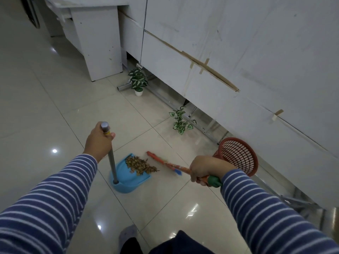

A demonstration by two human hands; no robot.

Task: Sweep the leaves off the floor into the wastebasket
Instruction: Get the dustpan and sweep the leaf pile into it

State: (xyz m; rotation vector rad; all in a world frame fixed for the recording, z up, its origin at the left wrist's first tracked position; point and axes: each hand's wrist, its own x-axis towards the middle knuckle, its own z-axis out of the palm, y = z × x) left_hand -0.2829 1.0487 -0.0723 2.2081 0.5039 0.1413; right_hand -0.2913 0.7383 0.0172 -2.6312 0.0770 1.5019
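Note:
A heap of dry brown leaves (140, 165) lies in the mouth of a blue dustpan (126, 182) on the tiled floor, a few spilling over its front lip. My left hand (98, 142) grips the top of the dustpan's grey upright handle (112, 158). My right hand (207, 169) holds the orange broom handle (166, 163) near its green end; the broom reaches left toward the leaves. A red mesh wastebasket (238, 154) stands just behind my right hand, against the white wall.
Two small potted plants (138, 80) (180, 121) stand by the wall's base, beside metal rails (165, 99). A white cabinet (95, 39) is at the back left. My socked foot (128, 235) is at the bottom. Glossy tiles stretch left.

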